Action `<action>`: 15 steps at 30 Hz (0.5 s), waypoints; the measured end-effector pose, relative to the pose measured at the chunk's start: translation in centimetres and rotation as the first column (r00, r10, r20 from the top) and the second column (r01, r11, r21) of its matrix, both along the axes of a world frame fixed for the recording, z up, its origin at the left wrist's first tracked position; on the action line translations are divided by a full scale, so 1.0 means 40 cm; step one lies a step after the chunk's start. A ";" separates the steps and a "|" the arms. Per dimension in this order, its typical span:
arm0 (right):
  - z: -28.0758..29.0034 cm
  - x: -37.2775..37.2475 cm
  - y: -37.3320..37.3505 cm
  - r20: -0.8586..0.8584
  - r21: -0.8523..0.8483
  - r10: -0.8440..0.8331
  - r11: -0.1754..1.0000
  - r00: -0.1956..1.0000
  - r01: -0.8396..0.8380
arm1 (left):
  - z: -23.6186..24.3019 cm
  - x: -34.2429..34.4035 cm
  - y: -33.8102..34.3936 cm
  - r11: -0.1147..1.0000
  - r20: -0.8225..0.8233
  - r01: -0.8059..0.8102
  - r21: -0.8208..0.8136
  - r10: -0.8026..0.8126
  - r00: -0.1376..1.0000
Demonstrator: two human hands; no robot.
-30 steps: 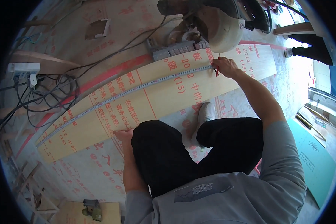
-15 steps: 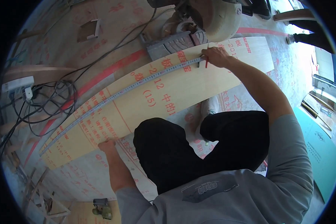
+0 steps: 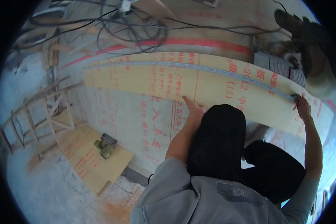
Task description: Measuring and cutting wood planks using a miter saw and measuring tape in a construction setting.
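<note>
A long pale plywood board with red print and a curved far edge lies across the view in front of me. Along its far side runs the blade of a tape measure, from the board's left end to my right hand. That hand is closed on the tape's right end; a thin red piece sticks out beside its fingers. At the near edge, left of my knee, my left hand grips the plywood, the thumb side showing and the other fingers partly hidden.
A power saw stands beyond the board's right part. Tangled black cables lie at the far left. A wooden frame is on the left. Nearer, a green power tool rests on another plywood piece.
My view has swung left, so the board and both hands appear farther right. The tape still lies along the board, with my right hand at its end.
</note>
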State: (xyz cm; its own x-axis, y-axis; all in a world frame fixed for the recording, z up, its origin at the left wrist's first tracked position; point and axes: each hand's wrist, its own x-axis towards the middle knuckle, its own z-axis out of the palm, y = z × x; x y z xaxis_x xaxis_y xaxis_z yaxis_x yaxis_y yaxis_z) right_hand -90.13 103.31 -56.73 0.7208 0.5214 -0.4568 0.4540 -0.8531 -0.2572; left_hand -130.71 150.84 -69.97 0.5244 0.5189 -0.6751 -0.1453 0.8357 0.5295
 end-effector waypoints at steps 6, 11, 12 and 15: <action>0.062 -0.032 0.044 0.064 -0.029 0.020 0.999 0.998 -0.018 | 0.152 0.193 -0.128 0.937 -0.173 -0.349 -0.018 0.341 0.924; 0.064 -0.039 0.106 0.057 -0.020 0.053 0.998 0.997 -0.052 | 0.179 0.208 -0.112 0.925 -0.290 -0.379 -0.028 0.356 0.888; 0.068 -0.043 0.113 0.044 -0.033 0.008 0.999 0.999 -0.007 | 0.188 0.217 -0.115 0.925 -0.293 -0.380 -0.026 0.356 0.887; 0.063 -0.055 0.105 0.082 -0.005 0.020 1.000 0.996 -0.020 | 0.202 0.231 -0.103 0.936 -0.340 -0.351 -0.010 0.327 0.882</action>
State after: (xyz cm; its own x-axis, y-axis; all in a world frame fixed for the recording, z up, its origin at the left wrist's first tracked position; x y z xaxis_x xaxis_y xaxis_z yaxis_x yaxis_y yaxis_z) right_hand -92.32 107.53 -54.22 0.7456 0.5341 -0.3985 0.4905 -0.8447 -0.2143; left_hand -121.47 146.71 -61.88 0.0680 0.5711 -0.8181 -0.2545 0.8028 0.5393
